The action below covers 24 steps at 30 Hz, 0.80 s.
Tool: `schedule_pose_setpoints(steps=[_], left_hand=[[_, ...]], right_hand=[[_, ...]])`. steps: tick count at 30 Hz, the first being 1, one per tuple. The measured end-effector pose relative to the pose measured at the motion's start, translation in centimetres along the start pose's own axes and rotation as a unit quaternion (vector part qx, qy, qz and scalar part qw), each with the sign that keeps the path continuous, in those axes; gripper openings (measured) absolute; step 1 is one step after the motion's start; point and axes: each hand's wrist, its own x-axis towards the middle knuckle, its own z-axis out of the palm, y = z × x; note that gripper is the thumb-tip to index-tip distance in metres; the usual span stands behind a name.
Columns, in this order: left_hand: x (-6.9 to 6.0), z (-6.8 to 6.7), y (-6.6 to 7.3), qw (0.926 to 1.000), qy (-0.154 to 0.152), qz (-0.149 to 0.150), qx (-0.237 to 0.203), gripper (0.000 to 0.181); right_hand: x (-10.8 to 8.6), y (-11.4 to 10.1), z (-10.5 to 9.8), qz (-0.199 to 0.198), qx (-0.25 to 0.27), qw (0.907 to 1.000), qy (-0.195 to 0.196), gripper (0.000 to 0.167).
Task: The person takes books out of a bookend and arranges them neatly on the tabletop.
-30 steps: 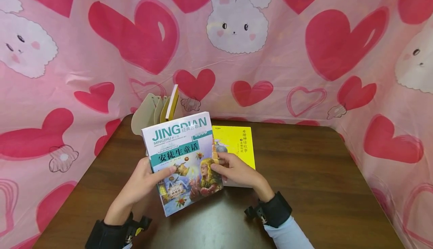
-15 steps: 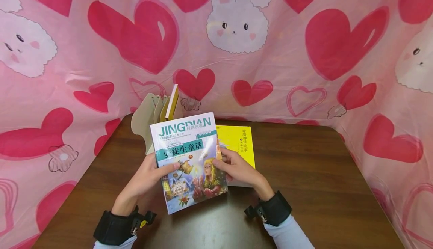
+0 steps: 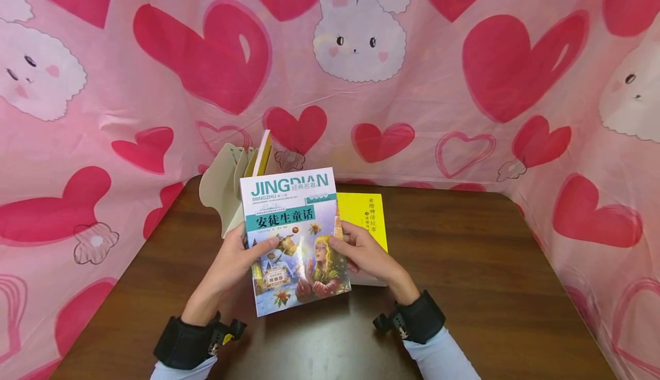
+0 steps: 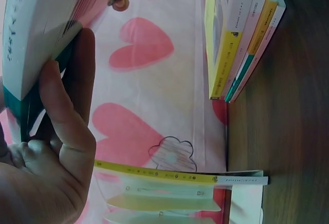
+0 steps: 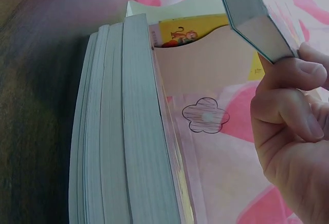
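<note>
Both hands hold up one paperback book, with a white and teal title band and a picture of a blond figure on its cover. The left hand grips its left edge, thumb lying on the cover. The right hand pinches the right edge with the thumb in front. In the left wrist view, the left hand curls round the book's spine side. Part of the right hand shows at the book's lower corner in the right wrist view. The fingers behind the book are hidden in the head view.
Behind the held book lies a yellow book atop a stack of several books. A cream book rack with a yellow-edged book upright in it stands at the back left of the wooden table. A pink cloth hangs behind.
The held book has shifted right and slightly up, and stands a little straighter. My left hand has moved right with it; my right hand stays almost in place.
</note>
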Motion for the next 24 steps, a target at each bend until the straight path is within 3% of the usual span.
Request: schedule_pose_setpoints(steps=[14,20,24], left_hand=[[0.4,1.0,-0.4,0.9987,0.006,-0.029,-0.041,0.06],[0.6,1.5,-0.7,0.9979,-0.018,-0.025,-0.058,0.062],[0.6,1.7,-0.7,0.9965,-0.034,-0.041,-0.064,0.061]], right_hand=[[-0.4,-0.3,-1.1,-0.017,0.01,0.9987,0.046,0.042],[-0.4,-0.3,-1.6,-0.022,0.008,0.9984,0.052,0.041],[-0.5,-0.2,-2.1,-0.021,0.023,0.9977,0.061,0.042]])
